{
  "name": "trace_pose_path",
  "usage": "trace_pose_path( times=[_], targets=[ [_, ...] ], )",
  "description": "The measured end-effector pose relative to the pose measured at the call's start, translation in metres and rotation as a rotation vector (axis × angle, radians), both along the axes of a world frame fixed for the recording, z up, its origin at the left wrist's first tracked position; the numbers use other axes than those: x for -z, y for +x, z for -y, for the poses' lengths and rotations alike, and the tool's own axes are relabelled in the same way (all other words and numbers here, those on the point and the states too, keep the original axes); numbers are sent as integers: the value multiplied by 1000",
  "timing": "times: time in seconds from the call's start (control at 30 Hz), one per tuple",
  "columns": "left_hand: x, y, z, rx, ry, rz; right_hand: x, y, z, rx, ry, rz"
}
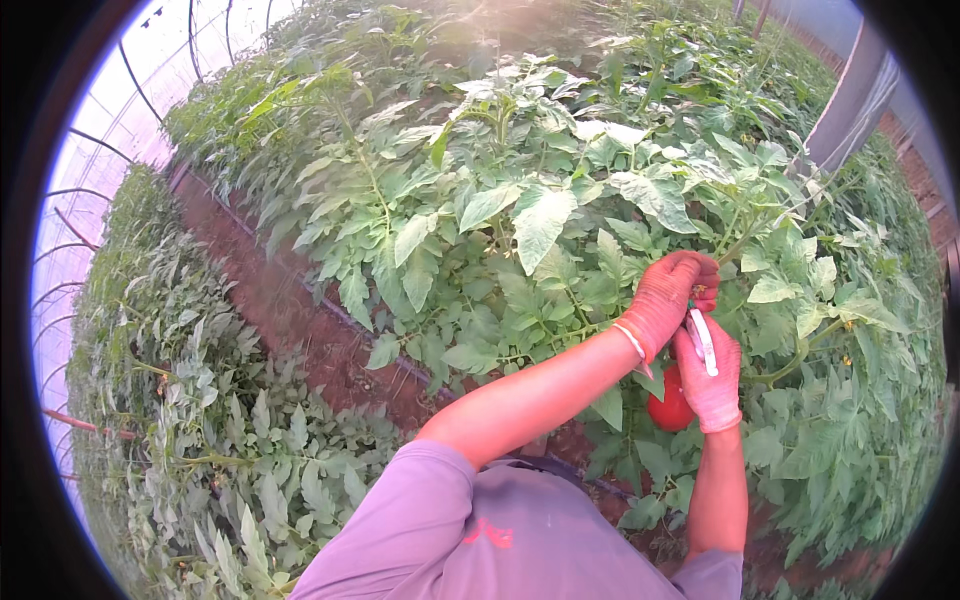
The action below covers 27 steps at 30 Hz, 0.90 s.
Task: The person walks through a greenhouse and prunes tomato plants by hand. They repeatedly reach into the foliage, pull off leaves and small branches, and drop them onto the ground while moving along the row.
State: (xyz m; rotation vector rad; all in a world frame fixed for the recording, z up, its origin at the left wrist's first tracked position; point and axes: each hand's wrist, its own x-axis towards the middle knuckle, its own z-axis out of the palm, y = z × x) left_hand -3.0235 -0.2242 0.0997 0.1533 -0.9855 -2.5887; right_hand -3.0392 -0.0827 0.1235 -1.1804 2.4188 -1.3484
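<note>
My left hand [671, 296], in a thin knit glove, curls around a small tomato flower cluster [699, 289] showing a bit of yellow. Just below it, my gloved right hand [711, 375] grips a hand-held tool with a curved white top [703, 341]. A small green tip on the tool points up at the flowers between my fingers. Below and left of my right palm shows a smooth, round red body [671, 405], partly covered by a leaf and the hand. Whether it belongs to the tool, I cannot tell. Leafy tomato plants [544, 217] surround both hands.
A bare soil path [262, 300] with a dark drip line [322, 300] runs between the rows. Another tomato row [247, 450] stands at left, beside the plastic greenhouse wall [105, 135] with curved ribs. A thick pale post [855, 105] rises at upper right.
</note>
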Motion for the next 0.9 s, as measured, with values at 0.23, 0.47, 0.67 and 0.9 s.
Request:
trace_pose_path(
  times=[0.23,0.47,0.67,0.9],
  targets=[
    [-41,128,59,-102,-717,222,-69,61,-14,55,-61,213],
    [99,368,185,-286,-1197,1035,-52,132,13,23,-170,266],
    [234,509,342,-674,-689,1288,-31,220,135,-111,-46,257],
    [269,566,433,-656,-595,1443,-34,274,264,-455,2,290]
  ],
)
